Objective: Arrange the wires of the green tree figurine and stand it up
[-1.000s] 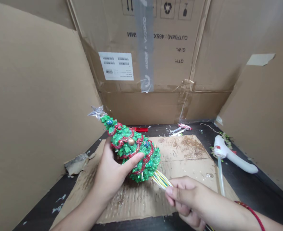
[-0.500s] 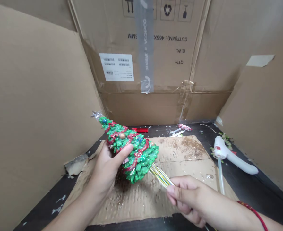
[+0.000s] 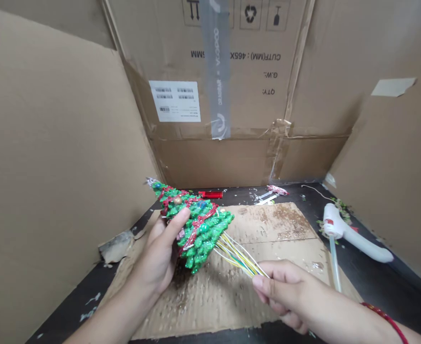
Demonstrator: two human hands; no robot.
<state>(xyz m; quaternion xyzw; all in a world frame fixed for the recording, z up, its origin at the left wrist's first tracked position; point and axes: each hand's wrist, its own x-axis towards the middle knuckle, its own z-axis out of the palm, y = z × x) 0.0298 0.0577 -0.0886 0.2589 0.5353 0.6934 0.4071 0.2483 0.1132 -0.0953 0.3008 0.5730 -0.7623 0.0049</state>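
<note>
A small green Christmas tree ornament [image 3: 207,234] with red glittery garland, little baubles and a silvery star lies tilted in my left hand [image 3: 163,248], tip toward the upper left. My left fingers wrap round its side, the thumb resting on the branches. From the underside of the tree comes a bundle of thin white, yellow and green wires [image 3: 237,255]. My right hand [image 3: 282,289] pinches these wires between thumb and fingers, and they fan out slightly near the tree. The far ends of the wires are hidden by my right hand.
Under my hands lies a stained cardboard sheet [image 3: 268,224] on a dark table. A white glue gun [image 3: 353,239] with a glue stick stands at the right. A red object [image 3: 211,195] and pink-white threads [image 3: 278,190] lie at the back. Cardboard walls [image 3: 210,162] enclose the space.
The tree's tip has tilted down and moved slightly right. The wires have spread apart more between the tree and my right hand, which has shifted a little to the right.
</note>
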